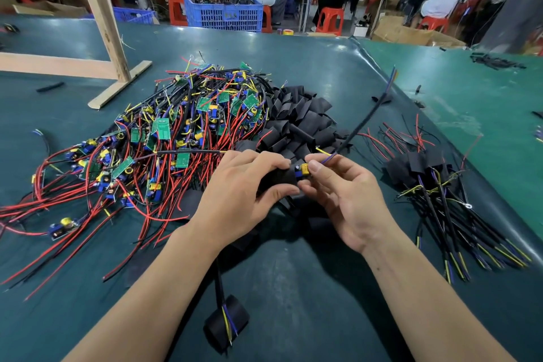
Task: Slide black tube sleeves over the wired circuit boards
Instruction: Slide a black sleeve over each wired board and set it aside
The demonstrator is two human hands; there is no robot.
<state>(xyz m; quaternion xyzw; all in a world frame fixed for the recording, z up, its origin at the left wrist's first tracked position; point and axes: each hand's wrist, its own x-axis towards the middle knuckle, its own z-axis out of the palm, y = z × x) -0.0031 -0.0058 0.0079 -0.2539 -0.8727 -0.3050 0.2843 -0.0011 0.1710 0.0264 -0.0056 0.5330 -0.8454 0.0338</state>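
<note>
Right at frame centre, the short black flexible tube sleeve (277, 179) sits half over a small wired circuit board w/ yellow and blue parts (302, 170), whose end pokes out toward the right. Left hand (244, 188) has fingers curled round the sleeve; right hand (343, 185) pinches the board's exposed end betw. thumb and forefinger. Sleeve's long axis runs roughly left-right across the frame, mouth facing right; the board's black cable (364, 120) trails up toward the upper right. Judging by looks: sleeve is light, soft, collapses easily, so hold it by the sides w/o flattening the mouth; board is light but stiff, solder joints prob. fragile, so grip the board edges, not the thin wires. Outward: loose black sleeves pile (302, 117) just behind the hands, tangled heap of unsleeved boards w/ red wires (164, 138) centre-left, finished sleeved bundle (440, 185) at right, all on the dark green table mat (293, 273).
</note>
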